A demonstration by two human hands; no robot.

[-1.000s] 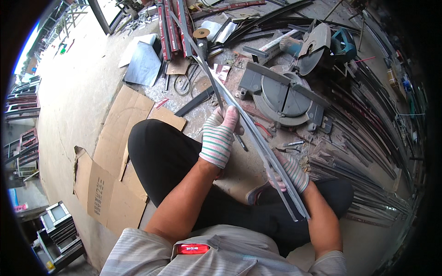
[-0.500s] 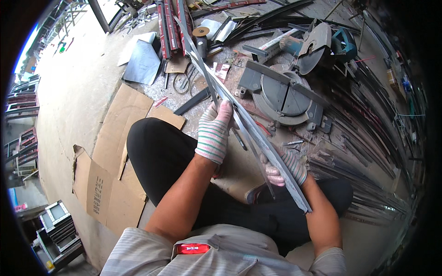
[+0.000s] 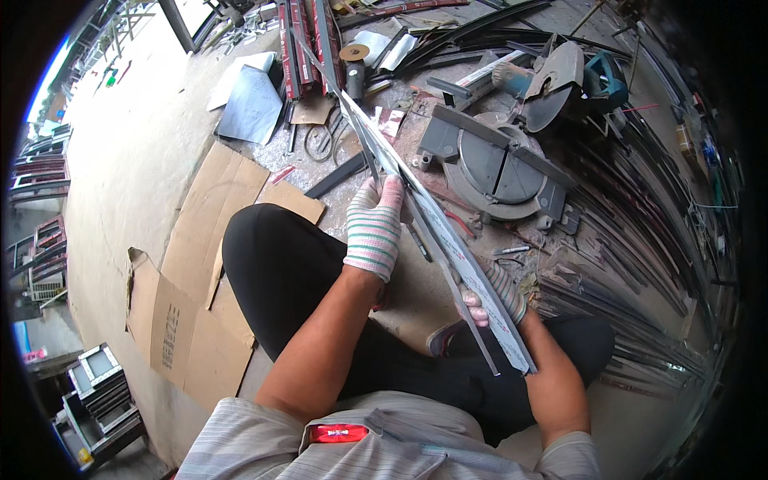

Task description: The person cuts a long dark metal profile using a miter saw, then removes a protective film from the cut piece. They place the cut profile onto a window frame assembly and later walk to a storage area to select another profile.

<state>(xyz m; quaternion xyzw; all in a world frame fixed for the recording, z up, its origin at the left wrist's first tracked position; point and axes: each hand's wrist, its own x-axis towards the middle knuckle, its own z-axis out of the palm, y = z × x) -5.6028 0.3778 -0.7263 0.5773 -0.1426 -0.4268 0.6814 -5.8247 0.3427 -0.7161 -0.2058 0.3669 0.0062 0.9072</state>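
My striped-gloved left hand pinches silver metal profile and thin grey metal strip; right hand cradles profile below; lower ends apart.

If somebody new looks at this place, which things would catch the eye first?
Probably the long grey strips slanting across the middle, held in the gloved left hand and right hand. Next, perhaps the big saw with its round base, ahead on the right. The brown cardboard also stands out, flat on the floor at left.
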